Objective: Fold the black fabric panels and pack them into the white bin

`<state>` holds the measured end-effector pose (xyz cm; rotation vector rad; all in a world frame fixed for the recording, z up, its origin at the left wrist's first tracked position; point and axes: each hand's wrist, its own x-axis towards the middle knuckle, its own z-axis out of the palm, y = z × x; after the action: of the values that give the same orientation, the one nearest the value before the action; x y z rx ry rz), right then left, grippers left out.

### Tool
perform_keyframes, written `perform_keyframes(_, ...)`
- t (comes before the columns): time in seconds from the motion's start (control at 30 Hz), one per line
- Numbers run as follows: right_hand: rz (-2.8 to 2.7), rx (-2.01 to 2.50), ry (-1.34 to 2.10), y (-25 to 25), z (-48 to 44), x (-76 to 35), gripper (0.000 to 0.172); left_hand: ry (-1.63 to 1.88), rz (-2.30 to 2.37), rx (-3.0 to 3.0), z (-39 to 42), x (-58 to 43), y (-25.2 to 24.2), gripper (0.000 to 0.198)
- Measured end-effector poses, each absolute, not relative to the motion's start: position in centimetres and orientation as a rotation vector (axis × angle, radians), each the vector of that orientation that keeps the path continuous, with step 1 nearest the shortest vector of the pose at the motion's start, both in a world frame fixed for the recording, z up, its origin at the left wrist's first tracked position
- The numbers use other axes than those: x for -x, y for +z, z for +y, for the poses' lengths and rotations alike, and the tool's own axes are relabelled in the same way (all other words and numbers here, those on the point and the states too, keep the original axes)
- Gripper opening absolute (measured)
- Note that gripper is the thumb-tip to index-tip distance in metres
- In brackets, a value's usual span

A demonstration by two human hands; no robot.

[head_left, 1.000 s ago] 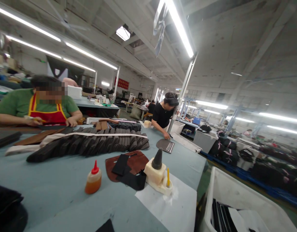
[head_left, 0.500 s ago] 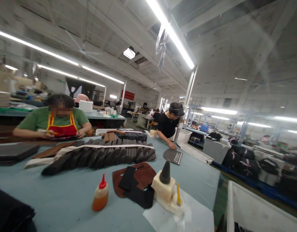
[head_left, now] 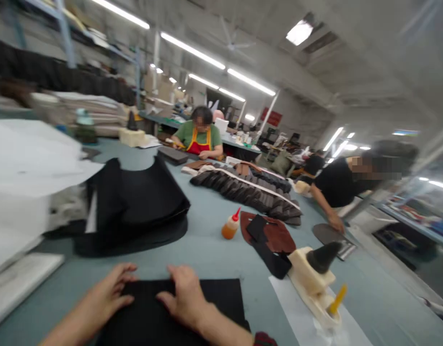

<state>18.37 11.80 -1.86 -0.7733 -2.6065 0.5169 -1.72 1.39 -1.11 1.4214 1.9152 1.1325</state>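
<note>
A flat black sheet point(head_left: 221, 300), leather or fabric, lies at the near edge of the blue-grey table. My left hand point(head_left: 111, 293) is at its upper left corner, fingers apart and slightly bent, the thumb over the sheet. Across its upper middle lies my right hand point(head_left: 188, 295), open, thumb spread to the left. Neither hand appears to grip anything. Beyond them stands a pile of black curved panels point(head_left: 142, 202). Farther right are a squeeze bottle point(head_left: 230, 228) of orange liquid with a red nozzle and some brown leather pieces point(head_left: 281, 235) under black ones.
A cream block with a dark cone point(head_left: 324, 257) and a yellow stick stands on white paper at the right. Overlapping dark pieces point(head_left: 243, 190) form a long row. White sheets point(head_left: 30, 158) are at left. Two people work across the table, one point(head_left: 199, 137) in a red apron.
My view has swung left and down. Both my hands and the black sheet now show, as does the whole black panel pile. The bottle and cone appear farther right in the picture.
</note>
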Motion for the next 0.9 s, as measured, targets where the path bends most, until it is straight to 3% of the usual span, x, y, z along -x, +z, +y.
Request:
perform_keyframes(0.1, -2.492, 0.77, 0.612, -1.7, 11.3, -18.4, 0.047, 1.128, 1.873, -1.216, 0.6, 1.4, 0.2, 0.043)
perform_keyframes(0.27, -2.414, 0.584, 0.601, -1.3, 11.3, -18.5, 0.017, 1.028, 1.947, -1.461, 0.9, 1.1, 1.6, 0.021)
perform_keyframes(0.5, -2.392, 0.39, 0.564, -1.5, 11.8, -18.8, 0.026, 0.733, 2.027, -2.023, -1.1, 2.6, 0.4, 0.025)
perform_keyframes(0.73, -2.392, 0.405, 0.599, -1.8, 11.8, -18.8, 0.027, 0.673, 2.099, -2.244, -1.7, 2.6, -1.0, 0.026)
perform_keyframes(0.9, -2.518, 0.431, 0.444, -1.9, 11.8, -18.7, 0.027, 0.633, 2.129, -2.369, -2.0, 2.9, -1.3, 0.028)
